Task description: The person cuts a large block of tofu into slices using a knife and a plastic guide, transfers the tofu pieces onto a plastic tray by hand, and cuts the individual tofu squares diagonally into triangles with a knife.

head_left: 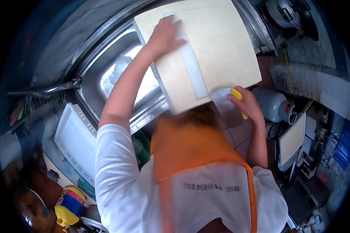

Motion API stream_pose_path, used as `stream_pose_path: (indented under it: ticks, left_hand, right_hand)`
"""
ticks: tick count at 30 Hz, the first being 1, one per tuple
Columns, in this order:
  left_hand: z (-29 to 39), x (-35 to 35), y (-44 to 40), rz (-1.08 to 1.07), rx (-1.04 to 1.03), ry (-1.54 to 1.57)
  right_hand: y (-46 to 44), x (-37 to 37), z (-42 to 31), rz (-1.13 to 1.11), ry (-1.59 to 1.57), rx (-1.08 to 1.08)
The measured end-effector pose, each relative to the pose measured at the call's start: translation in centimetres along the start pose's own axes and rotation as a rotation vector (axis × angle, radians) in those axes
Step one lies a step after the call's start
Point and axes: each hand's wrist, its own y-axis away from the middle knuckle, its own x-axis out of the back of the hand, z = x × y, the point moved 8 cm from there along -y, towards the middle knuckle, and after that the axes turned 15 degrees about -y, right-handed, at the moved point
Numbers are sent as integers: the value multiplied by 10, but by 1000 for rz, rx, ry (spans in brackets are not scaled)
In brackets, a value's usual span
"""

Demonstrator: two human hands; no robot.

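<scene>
A large cream-coloured board (pixel 221 50) with faint cut marks lies across the sink edge. On it rests a long, flat white strip (pixel 193 70), running from the far side to the near edge; its material is unclear. My left hand (pixel 166 37) lies on the strip's far part, fingers stretched and thumb apart. At the board's near edge, my right hand (pixel 245 103) grips the yellow handle of a scraper (pixel 225 106). Its broad blade, blurred at the lower end, hangs beside the strip's near end.
Left of the board is a steel sink (pixel 91 79) with a faucet (pixel 62 87). A white plastic tray (pixel 76 132) and a yellow jug (pixel 70 204) stand at lower left. To the right are a grey gas cylinder (pixel 266 103) and, farther back, a lidded pot (pixel 282 13).
</scene>
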Motion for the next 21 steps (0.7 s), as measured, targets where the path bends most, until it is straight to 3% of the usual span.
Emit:
stream_pose_path:
  ticks: [5,8,12,21]
  left_hand:
    - [31,-1,21,-109,-132,-85]
    - [35,-7,24,-215,-106,-145]
    - [34,-12,24,-320,-79,-220]
    - [30,-17,30,-280,-80,-196]
  right_hand:
    - [32,6,-11,148,-51,-40]
    - [45,-6,-25,294,105,247]
    - [56,-32,-39,361,253,325]
    - [61,-55,-39,373,293,276]
